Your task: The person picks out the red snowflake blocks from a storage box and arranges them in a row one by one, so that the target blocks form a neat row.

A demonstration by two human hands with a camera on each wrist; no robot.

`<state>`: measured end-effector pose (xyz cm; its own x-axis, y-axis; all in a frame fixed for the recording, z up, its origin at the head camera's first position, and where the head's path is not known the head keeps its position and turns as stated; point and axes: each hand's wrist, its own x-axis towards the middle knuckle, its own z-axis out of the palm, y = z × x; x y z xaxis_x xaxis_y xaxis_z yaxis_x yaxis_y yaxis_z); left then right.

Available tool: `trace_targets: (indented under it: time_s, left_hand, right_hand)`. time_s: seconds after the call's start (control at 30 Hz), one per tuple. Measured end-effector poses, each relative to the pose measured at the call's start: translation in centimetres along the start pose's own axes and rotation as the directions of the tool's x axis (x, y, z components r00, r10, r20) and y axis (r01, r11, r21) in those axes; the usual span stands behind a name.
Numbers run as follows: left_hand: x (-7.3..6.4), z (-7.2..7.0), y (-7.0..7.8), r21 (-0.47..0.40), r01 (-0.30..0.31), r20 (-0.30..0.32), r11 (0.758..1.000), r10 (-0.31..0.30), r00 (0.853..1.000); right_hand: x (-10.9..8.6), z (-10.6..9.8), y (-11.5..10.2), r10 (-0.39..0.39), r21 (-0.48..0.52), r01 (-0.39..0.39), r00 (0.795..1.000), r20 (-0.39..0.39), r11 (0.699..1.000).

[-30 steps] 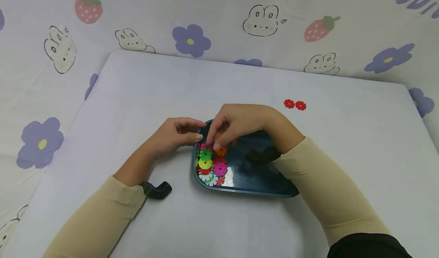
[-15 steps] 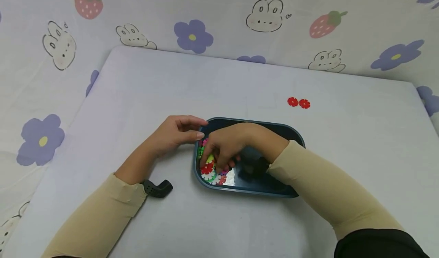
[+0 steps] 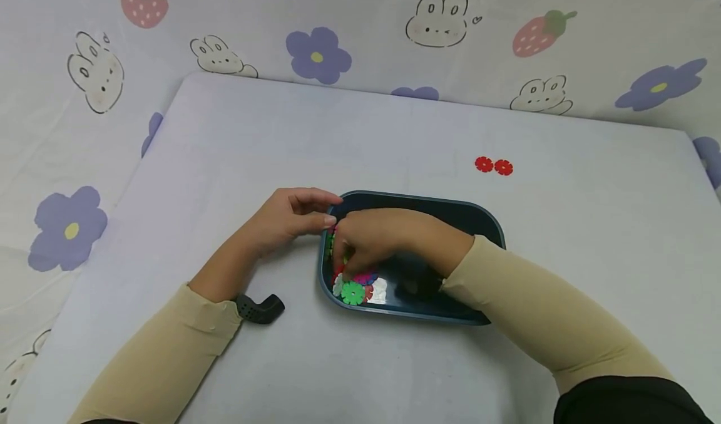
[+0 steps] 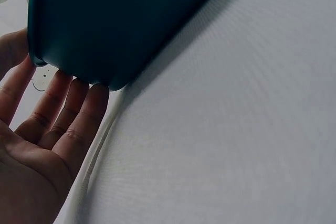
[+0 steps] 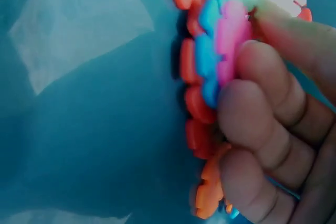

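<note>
In the head view, my left hand (image 3: pixel 281 217) holds the left end of a dark blue-green tray (image 3: pixel 417 314). Its thumb and forefinger are over the rim in the left wrist view, the other fingertips (image 4: pixel 97 95) against the outer wall. My right hand (image 3: pixel 372 239) reaches down into the tray, bent fingers among notched plastic snowflake discs. A green disc (image 3: pixel 353 293) lies just below its fingertips. In the right wrist view, a pink disc (image 5: pixel 231 40) is beside the fingers, with a blue disc (image 5: pixel 207 56) behind it; I cannot tell whether the fingers pinch any disc.
Two red snowflake discs (image 3: pixel 484 165) lie side by side on the white table (image 3: pixel 281 136), beyond the tray's right part. A patterned cloth (image 3: pixel 360 10) with rabbits and flowers hangs behind the table. A black device (image 3: pixel 260 309) is on the left wrist.
My right hand has gone down into the tray, first toward the near side, then slightly back. A green disc now lies on top at the near left. The left hand stays at the rim.
</note>
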<state>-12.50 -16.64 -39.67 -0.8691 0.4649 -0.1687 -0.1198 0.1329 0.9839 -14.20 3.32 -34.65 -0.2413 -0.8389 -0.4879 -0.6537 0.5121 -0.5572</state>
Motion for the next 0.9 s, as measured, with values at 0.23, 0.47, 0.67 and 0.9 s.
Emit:
trace_targets:
  time_s: [0.23,0.47,0.67,0.9]
  left_hand:
    - [0.0,0.1,0.1,-0.012,0.004,-0.002,1.000,-0.004,1.000]
    - [0.0,0.1,0.1,-0.022,0.010,-0.003,1.000,-0.010,1.000]
    - [0.0,0.2,0.2,0.002,0.022,-0.010,1.000,-0.022,1.000]
    - [0.0,0.2,0.1,0.030,0.019,-0.024,0.999,-0.018,1.000]
  right_hand:
    - [-0.4,-0.6,1.2,-0.053,0.121,0.058,0.998,-0.039,0.991]
    - [-1.7,-1.8,1.6,-0.107,0.215,0.125,0.990,-0.093,0.969]
    - [-5.2,-3.6,1.2,-0.085,0.220,0.146,0.961,-0.265,0.965]
    - [-10.9,-4.4,0.0,0.103,0.250,0.041,0.839,-0.535,0.967]
